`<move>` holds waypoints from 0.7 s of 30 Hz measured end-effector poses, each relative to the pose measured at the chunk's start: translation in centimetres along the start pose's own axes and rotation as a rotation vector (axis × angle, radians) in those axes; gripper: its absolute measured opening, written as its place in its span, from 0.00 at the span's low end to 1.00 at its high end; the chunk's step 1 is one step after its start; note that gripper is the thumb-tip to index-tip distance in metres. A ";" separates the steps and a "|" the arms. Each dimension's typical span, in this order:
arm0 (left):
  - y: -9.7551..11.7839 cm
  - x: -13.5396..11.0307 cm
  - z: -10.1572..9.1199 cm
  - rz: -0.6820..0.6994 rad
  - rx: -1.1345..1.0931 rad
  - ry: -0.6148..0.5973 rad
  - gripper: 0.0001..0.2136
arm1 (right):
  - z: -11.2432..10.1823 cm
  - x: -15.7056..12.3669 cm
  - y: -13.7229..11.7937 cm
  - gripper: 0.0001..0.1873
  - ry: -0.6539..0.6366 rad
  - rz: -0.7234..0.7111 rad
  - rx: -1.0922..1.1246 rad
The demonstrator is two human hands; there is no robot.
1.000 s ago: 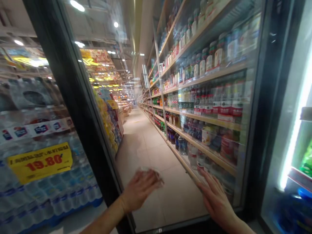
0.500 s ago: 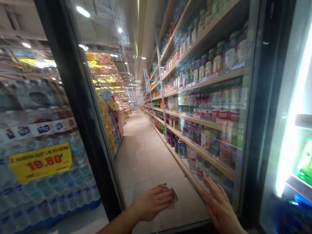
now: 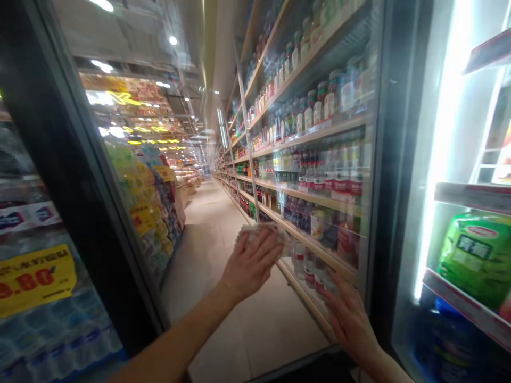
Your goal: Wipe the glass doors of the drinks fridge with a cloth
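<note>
A clear glass door pane in a dark frame (image 3: 91, 181) fills the middle of the head view, with shelves of bottles showing in or through it. My left hand (image 3: 255, 260) lies over a pale, crumpled cloth (image 3: 248, 230) and presses it to the glass around the pane's middle. The cloth's edges stick out past my fingertips. Lower and to the right, my right hand (image 3: 347, 308) has its fingers stretched out and holds nothing. It is at the lower right of the pane; whether it touches the glass I cannot tell.
At the right, a lit cooler holds a green package (image 3: 471, 255) on a shelf (image 3: 471, 308), with dark blue bottles below. Left of the door frame, bottled water packs (image 3: 59, 335) stand behind a yellow price sign (image 3: 35, 279). A tiled aisle (image 3: 199, 255) shows through the glass.
My left hand has moved up the pane with the cloth. My right hand stays low with its fingers out. The view has turned to the right, showing more of the cooler.
</note>
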State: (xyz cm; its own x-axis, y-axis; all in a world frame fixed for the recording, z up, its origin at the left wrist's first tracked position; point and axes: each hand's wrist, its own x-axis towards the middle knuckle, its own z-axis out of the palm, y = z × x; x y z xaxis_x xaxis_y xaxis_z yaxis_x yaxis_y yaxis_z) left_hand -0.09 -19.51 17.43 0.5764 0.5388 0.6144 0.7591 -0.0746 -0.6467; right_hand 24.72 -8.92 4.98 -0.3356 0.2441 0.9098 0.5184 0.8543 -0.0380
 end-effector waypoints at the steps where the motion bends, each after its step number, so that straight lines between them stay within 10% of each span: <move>1: 0.2 0.4 0.2 -0.006 0.004 0.007 0.20 | -0.1 0.1 0.3 0.21 0.013 0.019 -0.009; 6: 2.9 2.9 2.5 0.487 -0.142 -0.049 0.18 | -0.4 -0.1 1.5 0.20 -0.020 0.008 -0.024; 11: 4.9 8.9 4.0 0.095 -0.154 -0.013 0.22 | -1.4 -0.3 3.1 0.19 0.073 0.105 -0.040; 17: 9.3 8.3 7.3 0.596 -0.289 -0.152 0.16 | -3.2 -1.6 5.3 0.19 0.041 0.165 -0.097; 21: 9.7 14.4 7.6 0.285 -0.278 -0.076 0.20 | -4.4 -2.2 6.9 0.19 0.081 0.230 -0.135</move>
State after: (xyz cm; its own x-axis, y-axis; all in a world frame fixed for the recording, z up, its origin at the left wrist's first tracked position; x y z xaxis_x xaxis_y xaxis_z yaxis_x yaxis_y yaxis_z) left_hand 13.32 -6.09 16.57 0.7596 0.5232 0.3864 0.6309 -0.4481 -0.6334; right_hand 32.51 -5.62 4.52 -0.1358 0.3826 0.9139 0.6756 0.7105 -0.1970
